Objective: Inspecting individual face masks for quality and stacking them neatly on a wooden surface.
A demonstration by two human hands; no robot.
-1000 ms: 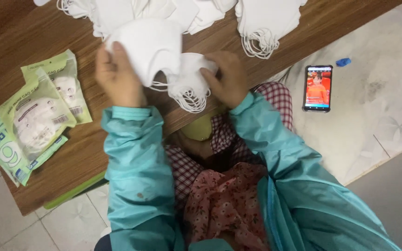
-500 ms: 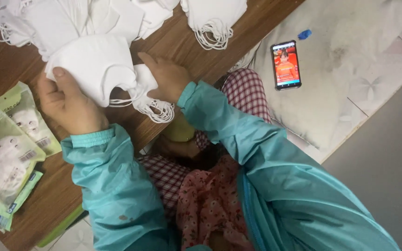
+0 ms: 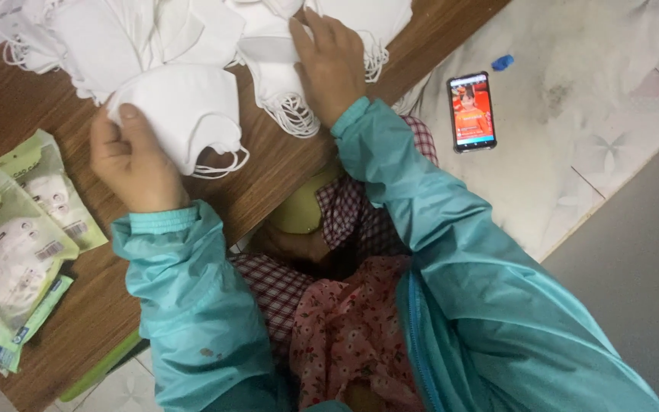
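Gripping a folded white face mask (image 3: pixel 181 114) by its lower left corner, the left hand (image 3: pixel 133 164) has its fingers (image 3: pixel 127 122) closed on the fabric, thumb on top, holding the mask low over the brown wooden worktop (image 3: pixel 268 164) with its thin ear loops dangling at the right edge. The right hand (image 3: pixel 333 65) lies palm down farther along, its fingers spread loosely and pressed on a second white mask (image 3: pixel 276 69) whose bunched ear loops trail toward the person; whether those fingers are curled around anything underneath cannot be told. Both masks sit at the near edge of a heap of white masks (image 3: pixel 139 30) that runs along the top of the view, touching one another and overlapping. To the left on the worktop, well apart from both hands, lie pale green packets (image 3: pixel 13 236) with clear windows showing white masks inside, stacked partly over each other. Both arms wear teal jacket sleeves (image 3: pixel 192 297), and below them show a red checked cloth and a pink floral garment. Off the worktop to the right, a phone (image 3: pixel 471 112) with a lit screen lies face up on a pale mat (image 3: pixel 573 114), with a small blue object (image 3: pixel 503 62) near it.
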